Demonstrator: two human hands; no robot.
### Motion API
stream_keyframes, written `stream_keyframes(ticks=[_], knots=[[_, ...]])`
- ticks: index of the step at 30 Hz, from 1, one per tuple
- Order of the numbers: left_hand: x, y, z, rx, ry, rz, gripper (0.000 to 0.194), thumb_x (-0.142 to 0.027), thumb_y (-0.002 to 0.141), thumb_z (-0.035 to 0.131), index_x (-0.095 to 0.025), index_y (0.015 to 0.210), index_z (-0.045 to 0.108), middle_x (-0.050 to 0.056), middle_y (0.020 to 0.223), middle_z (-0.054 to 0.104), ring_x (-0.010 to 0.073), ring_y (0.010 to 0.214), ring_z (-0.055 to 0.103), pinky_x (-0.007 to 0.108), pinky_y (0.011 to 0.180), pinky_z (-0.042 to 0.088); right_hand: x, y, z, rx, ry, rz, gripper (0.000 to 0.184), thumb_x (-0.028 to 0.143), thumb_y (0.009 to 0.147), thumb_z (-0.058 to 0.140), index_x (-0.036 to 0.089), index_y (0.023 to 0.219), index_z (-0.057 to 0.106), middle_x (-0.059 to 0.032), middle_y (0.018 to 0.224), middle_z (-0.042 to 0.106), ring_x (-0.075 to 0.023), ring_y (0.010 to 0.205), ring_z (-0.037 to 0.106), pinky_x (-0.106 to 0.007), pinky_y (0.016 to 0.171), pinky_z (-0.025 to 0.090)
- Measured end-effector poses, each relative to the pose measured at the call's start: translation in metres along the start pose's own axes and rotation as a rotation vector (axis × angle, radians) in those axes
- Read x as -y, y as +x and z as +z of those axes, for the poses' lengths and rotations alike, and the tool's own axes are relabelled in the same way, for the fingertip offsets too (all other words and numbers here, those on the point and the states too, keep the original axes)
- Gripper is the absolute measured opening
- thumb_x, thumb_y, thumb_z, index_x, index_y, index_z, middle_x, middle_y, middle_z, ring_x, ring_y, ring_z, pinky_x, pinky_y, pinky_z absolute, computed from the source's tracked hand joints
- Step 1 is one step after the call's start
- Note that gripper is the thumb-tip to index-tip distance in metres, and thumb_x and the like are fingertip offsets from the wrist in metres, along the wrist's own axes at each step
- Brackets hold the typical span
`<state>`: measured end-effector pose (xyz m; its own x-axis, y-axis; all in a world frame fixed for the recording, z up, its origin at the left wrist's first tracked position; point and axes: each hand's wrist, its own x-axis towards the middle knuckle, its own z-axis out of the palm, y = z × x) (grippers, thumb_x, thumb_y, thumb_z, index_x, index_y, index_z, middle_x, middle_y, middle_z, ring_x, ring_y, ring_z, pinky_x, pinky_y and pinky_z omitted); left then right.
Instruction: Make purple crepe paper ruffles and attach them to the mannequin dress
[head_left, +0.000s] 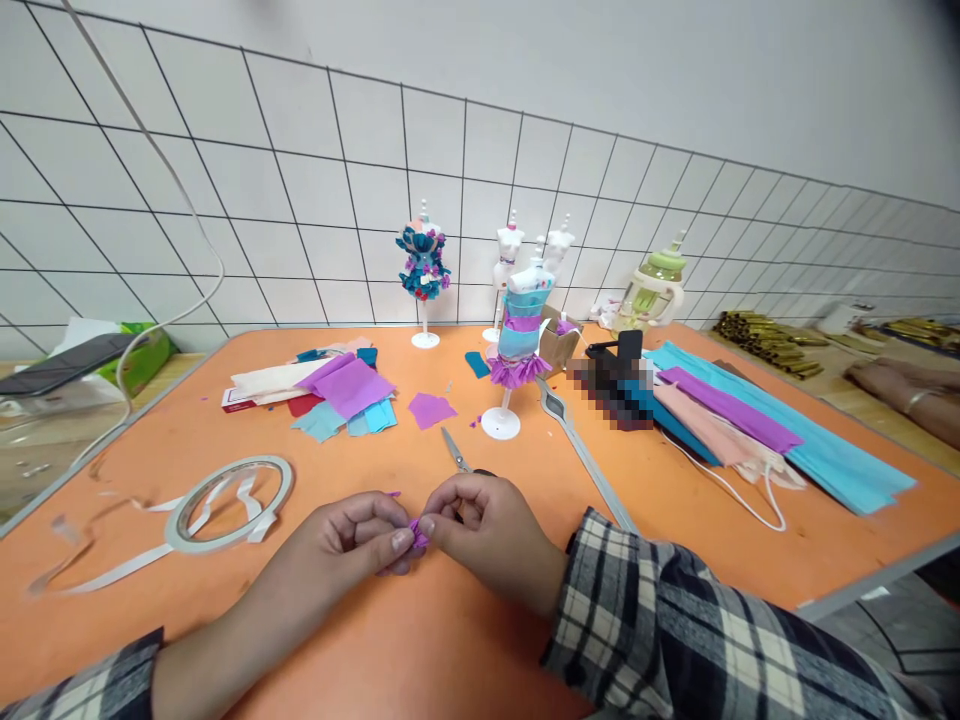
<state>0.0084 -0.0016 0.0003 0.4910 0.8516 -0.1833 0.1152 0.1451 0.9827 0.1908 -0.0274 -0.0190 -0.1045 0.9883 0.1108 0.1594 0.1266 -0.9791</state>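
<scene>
Between my fingertips is a small crumpled piece of purple crepe paper (pixel 419 534), mostly covered by the fingers. My left hand (pixel 367 535) pinches it from the left, thumb on top. My right hand (pixel 484 525) grips its other side with thumb and forefinger. Just beyond the right hand lie scissors (pixel 455 450), blades pointing away and handles partly hidden behind the hand. A flat purple paper piece (pixel 433 409) rests farther back. Past the scissors stands a white mini dress form (pixel 520 330) wrapped in blue and purple paper with a ruffled purple skirt.
A tape roll (pixel 231 503) with loose strips lies left. Behind it is a pile of coloured paper (pixel 349 385). A decorated dress form (pixel 424 265) stands at the back. Long paper strips (pixel 750 420), a grey zipper-like strip (pixel 585 455) and a green-lidded bottle (pixel 654 287) are right. Another person's arm (pixel 907 390) shows far right.
</scene>
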Motion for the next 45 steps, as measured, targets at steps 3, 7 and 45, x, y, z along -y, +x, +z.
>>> stream_keyframes(ticks=[3, 7, 45], knots=[[0.002, 0.0, 0.0, 0.016, -0.001, -0.002, 0.029, -0.045, 0.069, 0.079, -0.018, 0.071, 0.068, 0.0, 0.061, 0.065, 0.0123, 0.06, 0.054, 0.023, 0.06, 0.042, 0.0, 0.001, 0.0, 0.015, 0.051, 0.051, 0.009, 0.025, 0.074, 0.067, 0.017, 0.074, 0.065, 0.0037, 0.062, 0.056, -0.0092, 0.057, 0.045, -0.022, 0.053, 0.036], [0.004, 0.001, -0.001, 0.021, -0.033, -0.02, 0.03, -0.044, 0.067, 0.08, -0.018, 0.072, 0.067, -0.002, 0.061, 0.064, 0.0113, 0.06, 0.052, 0.022, 0.06, 0.039, 0.001, 0.002, 0.0, 0.047, 0.125, 0.095, 0.012, 0.027, 0.073, 0.068, 0.016, 0.077, 0.066, 0.0026, 0.065, 0.058, -0.0089, 0.057, 0.045, -0.022, 0.054, 0.036], [0.016, 0.004, -0.004, -0.141, 0.153, 0.26, 0.016, -0.038, 0.076, 0.072, -0.022, 0.077, 0.072, 0.006, 0.099, 0.07, 0.0229, 0.096, 0.066, 0.033, 0.088, 0.052, 0.0, 0.0, 0.004, -0.024, 0.094, -0.022, 0.015, 0.03, 0.076, 0.066, 0.016, 0.08, 0.067, 0.0003, 0.074, 0.053, -0.0106, 0.059, 0.042, -0.024, 0.054, 0.034]])
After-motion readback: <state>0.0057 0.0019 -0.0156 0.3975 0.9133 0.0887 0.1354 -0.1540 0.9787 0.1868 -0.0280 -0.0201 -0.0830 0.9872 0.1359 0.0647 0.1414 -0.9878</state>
